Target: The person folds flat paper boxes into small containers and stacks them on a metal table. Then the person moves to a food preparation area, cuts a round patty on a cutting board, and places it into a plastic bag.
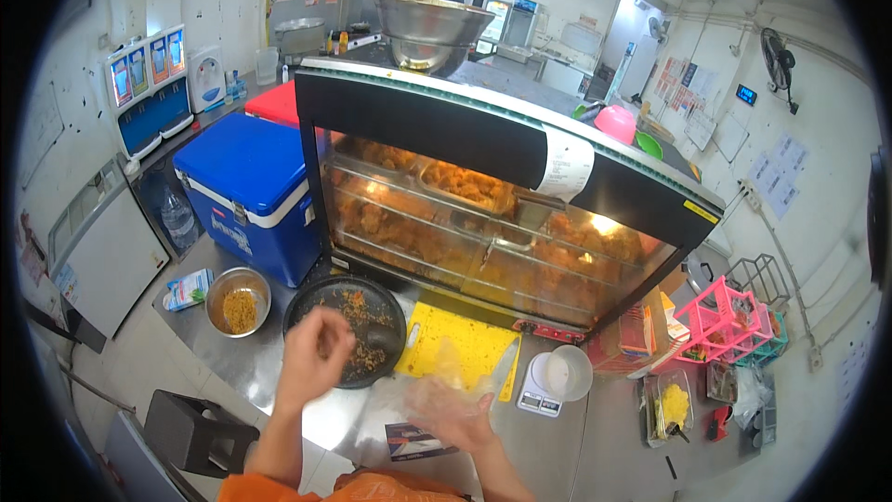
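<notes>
My left hand (318, 353) is raised over the near left side of a round black pan (299, 309), its fingers curled in. Whether anything is between those fingers is hidden. Brown crumbs and bits lie scattered in the pan. My right hand (453, 416) is in front of the yellow cutting board (432, 335), fingers stretched toward the left and thumb apart. Thin clear plastic (449, 364), like a loose disposable glove, covers its fingers and sticks up over the board. A knife (505, 364) lies along the board's right edge.
A steel bowl (219, 294) with brown crumbs and a blue-white packet (189, 289) are left of the pan. Behind stand a blue cooler (246, 158) and a glass warming cabinet (418, 195) of fried food. A white scale (539, 394) bears a clear tub (567, 374); pink baskets (720, 321) stand farther right.
</notes>
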`<state>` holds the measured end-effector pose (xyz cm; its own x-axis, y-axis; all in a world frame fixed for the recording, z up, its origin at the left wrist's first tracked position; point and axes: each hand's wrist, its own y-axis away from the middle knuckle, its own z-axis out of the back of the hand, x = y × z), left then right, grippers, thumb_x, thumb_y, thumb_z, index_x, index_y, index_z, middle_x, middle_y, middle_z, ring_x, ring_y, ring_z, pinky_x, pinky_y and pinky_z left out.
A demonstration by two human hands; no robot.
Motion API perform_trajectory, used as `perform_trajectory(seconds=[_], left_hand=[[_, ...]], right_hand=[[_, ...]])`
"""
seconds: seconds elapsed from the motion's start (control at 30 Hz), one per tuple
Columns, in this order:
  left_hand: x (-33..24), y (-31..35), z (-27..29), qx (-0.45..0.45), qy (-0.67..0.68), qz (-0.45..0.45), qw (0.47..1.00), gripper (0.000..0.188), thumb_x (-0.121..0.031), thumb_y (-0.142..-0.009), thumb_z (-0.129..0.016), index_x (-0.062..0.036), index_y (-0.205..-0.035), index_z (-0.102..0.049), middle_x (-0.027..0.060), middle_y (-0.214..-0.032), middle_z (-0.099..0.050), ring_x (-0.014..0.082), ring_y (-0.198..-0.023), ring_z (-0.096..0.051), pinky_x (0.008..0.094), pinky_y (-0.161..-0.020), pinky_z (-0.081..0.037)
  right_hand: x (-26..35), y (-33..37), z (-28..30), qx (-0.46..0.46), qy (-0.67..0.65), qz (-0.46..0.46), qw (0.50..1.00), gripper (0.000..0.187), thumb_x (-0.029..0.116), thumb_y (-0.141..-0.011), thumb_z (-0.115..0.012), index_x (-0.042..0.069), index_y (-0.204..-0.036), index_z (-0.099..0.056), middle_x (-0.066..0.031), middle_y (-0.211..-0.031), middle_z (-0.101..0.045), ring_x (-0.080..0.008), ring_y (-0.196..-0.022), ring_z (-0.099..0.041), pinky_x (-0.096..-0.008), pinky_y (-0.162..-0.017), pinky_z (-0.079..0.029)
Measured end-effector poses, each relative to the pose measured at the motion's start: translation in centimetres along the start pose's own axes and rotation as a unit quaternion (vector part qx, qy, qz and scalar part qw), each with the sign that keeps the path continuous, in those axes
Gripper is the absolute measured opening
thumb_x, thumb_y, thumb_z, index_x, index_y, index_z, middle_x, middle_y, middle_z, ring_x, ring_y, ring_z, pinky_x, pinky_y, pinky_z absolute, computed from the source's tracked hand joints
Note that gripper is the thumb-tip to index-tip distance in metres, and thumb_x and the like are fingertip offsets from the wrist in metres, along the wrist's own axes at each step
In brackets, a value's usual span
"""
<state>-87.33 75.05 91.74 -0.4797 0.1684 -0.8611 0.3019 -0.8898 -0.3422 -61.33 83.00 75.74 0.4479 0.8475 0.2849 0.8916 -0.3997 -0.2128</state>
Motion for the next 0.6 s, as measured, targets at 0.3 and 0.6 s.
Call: perform_trajectory(seconds=[0.3,0.6], left_hand=[[5.8,7.3,-14.0,0.136,0.010,0.023,0.990,0.031,-0.020,-0.088,-0.076,-0.0041,-0.113,-0.064,0.0153,-0.104,-0.065,0.0293,-0.092,-0.065,0.0376,-0.081,-0.053],[5.0,6.4,-16.6,0.264,-0.021,0.000,0.964,0.017,-0.013,-0.095,-0.067,-0.0025,-0.107,-0.065,0.0149,-0.102,-0.065,0.0318,-0.091,-0.065,0.0387,-0.081,-0.053]], right_hand=[[-1.6,-4.5,2.9,-0.395,0.121,0.100,0.905,0.086,0.077,-0.098,-0.025,0.017,-0.160,-0.026,-0.0199,-0.160,-0.032,-0.0375,-0.143,-0.039,-0.0593,-0.111,-0.039],[-0.3,-0.9,3.1,-0.262,0.155,0.171,0.937,0.099,0.090,-0.088,-0.024,0.029,-0.165,-0.012,-0.0114,-0.171,-0.008,-0.0429,-0.152,-0.019,-0.0616,-0.117,-0.026]])
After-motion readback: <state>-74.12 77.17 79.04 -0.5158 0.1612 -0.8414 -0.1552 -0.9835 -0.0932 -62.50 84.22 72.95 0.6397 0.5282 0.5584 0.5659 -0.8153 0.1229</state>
